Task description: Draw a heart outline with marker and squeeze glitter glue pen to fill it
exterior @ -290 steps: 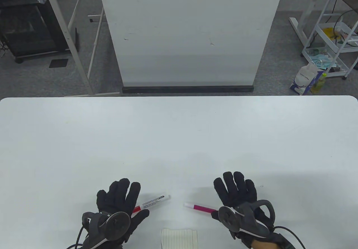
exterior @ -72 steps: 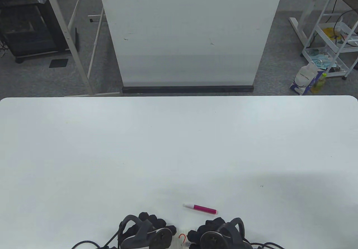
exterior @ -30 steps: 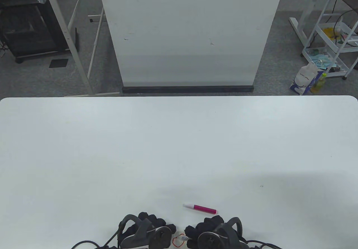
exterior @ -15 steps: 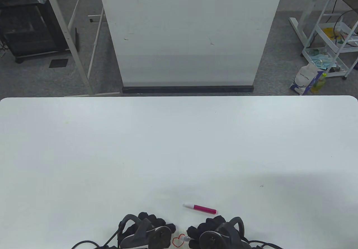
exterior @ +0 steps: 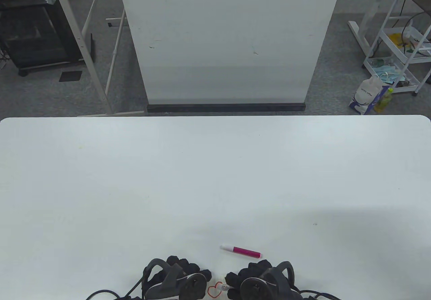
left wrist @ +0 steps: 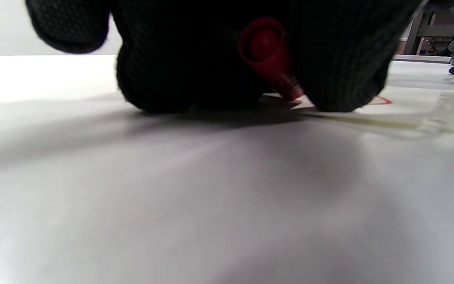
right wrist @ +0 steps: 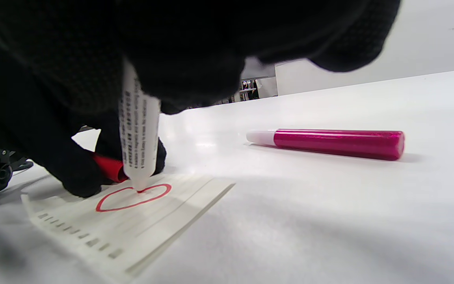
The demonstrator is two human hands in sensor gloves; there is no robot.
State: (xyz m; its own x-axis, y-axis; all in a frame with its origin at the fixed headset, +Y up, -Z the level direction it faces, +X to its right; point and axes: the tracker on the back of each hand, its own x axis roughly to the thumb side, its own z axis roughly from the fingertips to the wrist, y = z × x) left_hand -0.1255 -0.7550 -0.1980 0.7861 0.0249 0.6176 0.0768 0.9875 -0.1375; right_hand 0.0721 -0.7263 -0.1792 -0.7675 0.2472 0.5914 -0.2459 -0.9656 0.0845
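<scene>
White table (exterior: 215, 178), heart outline nearly closed at its near edge.

The right hand (exterior: 259, 281) pinches the marker (right wrist: 138, 134), tip on the paper (right wrist: 132, 221); the left hand (exterior: 176, 278) curls round the red cap (left wrist: 268, 55), resting on the sheet. The outline (right wrist: 132, 197) looks done; filling remains. The glue pen (exterior: 240, 251) lies untouched just beyond, with open tabletop further out.
</scene>
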